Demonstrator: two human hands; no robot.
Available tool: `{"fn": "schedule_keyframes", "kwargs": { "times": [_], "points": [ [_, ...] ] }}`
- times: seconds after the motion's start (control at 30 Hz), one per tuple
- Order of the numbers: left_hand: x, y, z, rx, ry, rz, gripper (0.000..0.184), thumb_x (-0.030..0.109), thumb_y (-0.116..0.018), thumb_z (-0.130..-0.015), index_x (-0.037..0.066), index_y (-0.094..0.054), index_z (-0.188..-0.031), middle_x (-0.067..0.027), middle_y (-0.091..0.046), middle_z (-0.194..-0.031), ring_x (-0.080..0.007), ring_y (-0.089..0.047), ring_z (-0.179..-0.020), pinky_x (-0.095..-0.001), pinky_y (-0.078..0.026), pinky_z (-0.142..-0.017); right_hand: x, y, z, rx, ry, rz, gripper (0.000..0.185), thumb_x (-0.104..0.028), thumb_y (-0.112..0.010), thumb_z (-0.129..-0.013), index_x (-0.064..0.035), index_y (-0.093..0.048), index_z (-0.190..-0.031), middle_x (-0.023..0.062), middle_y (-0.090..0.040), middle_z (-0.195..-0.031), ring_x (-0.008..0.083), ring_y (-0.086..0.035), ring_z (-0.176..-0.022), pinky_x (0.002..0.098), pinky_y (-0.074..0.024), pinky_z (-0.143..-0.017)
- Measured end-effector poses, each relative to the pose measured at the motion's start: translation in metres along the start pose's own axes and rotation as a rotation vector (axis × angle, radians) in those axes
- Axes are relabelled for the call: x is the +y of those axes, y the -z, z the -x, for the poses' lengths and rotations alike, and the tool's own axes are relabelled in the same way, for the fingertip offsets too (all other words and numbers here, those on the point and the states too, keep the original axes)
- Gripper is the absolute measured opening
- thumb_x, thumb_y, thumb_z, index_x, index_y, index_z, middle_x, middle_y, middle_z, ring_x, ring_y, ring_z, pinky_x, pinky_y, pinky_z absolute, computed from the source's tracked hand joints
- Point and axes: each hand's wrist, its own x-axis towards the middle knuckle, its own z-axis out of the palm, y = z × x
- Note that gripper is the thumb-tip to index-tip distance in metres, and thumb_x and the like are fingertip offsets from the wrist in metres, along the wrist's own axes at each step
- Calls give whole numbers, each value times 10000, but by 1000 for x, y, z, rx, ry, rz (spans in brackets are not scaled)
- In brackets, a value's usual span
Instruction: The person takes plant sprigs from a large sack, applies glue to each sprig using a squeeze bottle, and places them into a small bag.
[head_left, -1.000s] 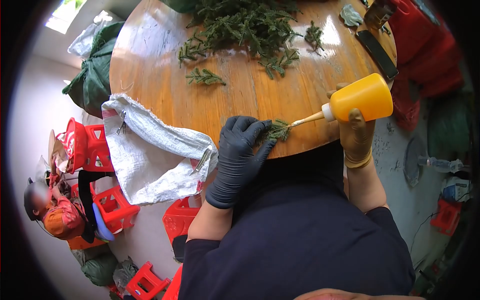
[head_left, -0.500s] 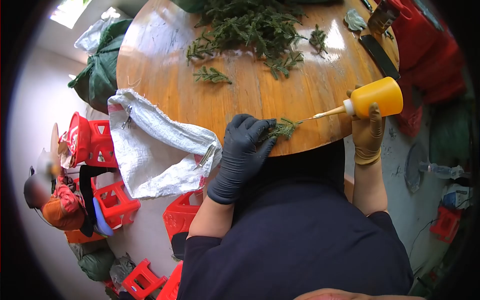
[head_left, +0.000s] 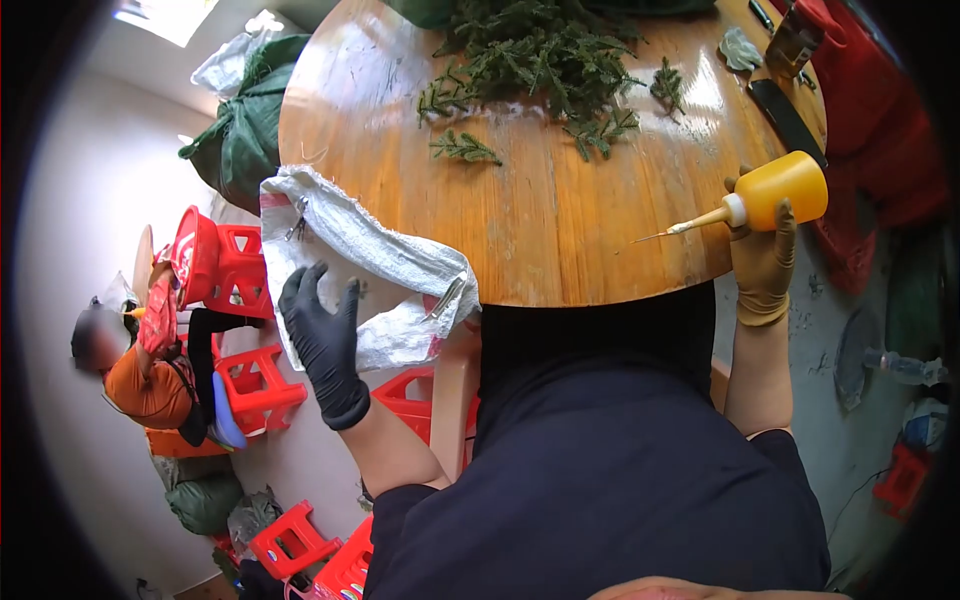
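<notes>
My left hand (head_left: 325, 335), in a black glove, is over the mouth of the white woven sack (head_left: 385, 255) at the table's left edge. Its fingers are apart and no sprig shows in them. My right hand (head_left: 765, 255), in a tan glove, is wrapped round a yellow squeeze bottle (head_left: 785, 190). The bottle lies tilted on its side, and its long nozzle points left over the wooden table (head_left: 560, 240), with whitish matter near the tip. A pile of green sprigs (head_left: 545, 55) lies at the table's far side, with a single sprig (head_left: 466, 147) nearer the sack.
At the right edge of the table lie a dark flat object (head_left: 787, 122), a crumpled pale glove (head_left: 740, 49) and a brown jar (head_left: 793, 42). Red stools (head_left: 262, 388) stand at the left, near a seated person (head_left: 150, 385). A green bag (head_left: 240, 140) is beside the table.
My left hand has moved left from the table's front edge to the sack, its fingers have opened, and the small sprig has left them. The bottle has shifted slightly right with my right hand.
</notes>
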Motion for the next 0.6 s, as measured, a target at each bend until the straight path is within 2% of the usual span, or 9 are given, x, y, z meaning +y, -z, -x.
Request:
{"fn": "schedule_keyframes", "kwargs": {
  "times": [0.07, 0.13, 0.2, 0.23, 0.3, 0.33, 0.4, 0.43, 0.6],
  "points": [
    [39, -9, -17, 88, -232, 169, 399, 117, -774, -813, 49, -672, -1192, -182, -609, -1253, -345, -541, -1232, -448, -426, -1043, -2, 1, 0, -12, -14, -10, 510, -272, -716, -927, -61, -485, -1331, 166, -627, -1202, 293, -652, -1105, 403, -580, -923],
    [80, -15, -46, 29, -457, 304, 399, 80, -759, -812, 71, -676, -1202, -185, -604, -1266, -352, -538, -1247, -444, -422, -1054, -1, 3, -1, -2, -9, -26, 523, -267, -720, -925, -56, -474, -1337, 173, -624, -1205, 297, -654, -1101, 400, -586, -919],
    [110, -32, -78, 52, -659, 288, 390, 68, -764, -801, 88, -690, -1183, -182, -614, -1263, -348, -568, -1212, -431, -443, -1032, -2, 3, -1, -16, -9, -37, 530, -269, -720, -926, -53, -470, -1340, 175, -622, -1207, 300, -654, -1102, 398, -589, -916],
    [117, -44, -94, 61, -659, 287, 390, 68, -764, -801, 88, -690, -1183, -182, -614, -1263, -348, -568, -1212, -431, -443, -1032, -2, 3, -1, -19, -10, -55, 537, -271, -720, -926, -50, -465, -1344, 177, -620, -1208, 302, -654, -1102, 395, -592, -912],
    [122, -74, -114, -129, -714, 316, 394, 48, -768, -791, 87, -693, -1176, -165, -648, -1216, -324, -619, -1143, -396, -483, -978, -1, 3, 0, -21, -4, -62, 544, -274, -720, -927, -50, -461, -1349, 180, -616, -1213, 305, -654, -1103, 396, -593, -911],
    [120, -83, -113, -123, -719, 315, 394, 48, -768, -791, 87, -693, -1176, -165, -648, -1216, -324, -619, -1143, -396, -483, -978, -2, 3, 0, -16, -3, -66, 551, -278, -720, -927, -49, -456, -1354, 182, -613, -1217, 307, -653, -1104, 396, -594, -909],
    [121, -96, -112, -277, -584, 487, 407, 35, -775, -780, 84, -688, -1174, -144, -681, -1131, -297, -655, -1065, -360, -513, -920, -2, 3, 1, -15, 6, -66, 555, -282, -720, -927, -47, -455, -1355, 185, -610, -1221, 309, -653, -1103, 398, -595, -909],
    [129, -89, -103, -300, -557, 511, 400, 38, -782, -779, 76, -689, -1166, -128, -692, -1055, -281, -664, -1018, -343, -517, -903, -2, 4, 2, -10, 7, -63, 560, -285, -720, -927, -45, -454, -1357, 188, -608, -1225, 312, -652, -1103, 399, -596, -909],
    [166, -55, -28, -315, -665, 556, 418, 67, -790, -754, 75, -690, -1159, -115, -681, -1006, -301, -646, -972, -384, -518, -873, -4, 3, 2, -20, -17, -78, 574, -300, -723, -924, -34, -455, -1355, 197, -605, -1227, 315, -649, -1106, 403, -593, -919]
  ]
}}
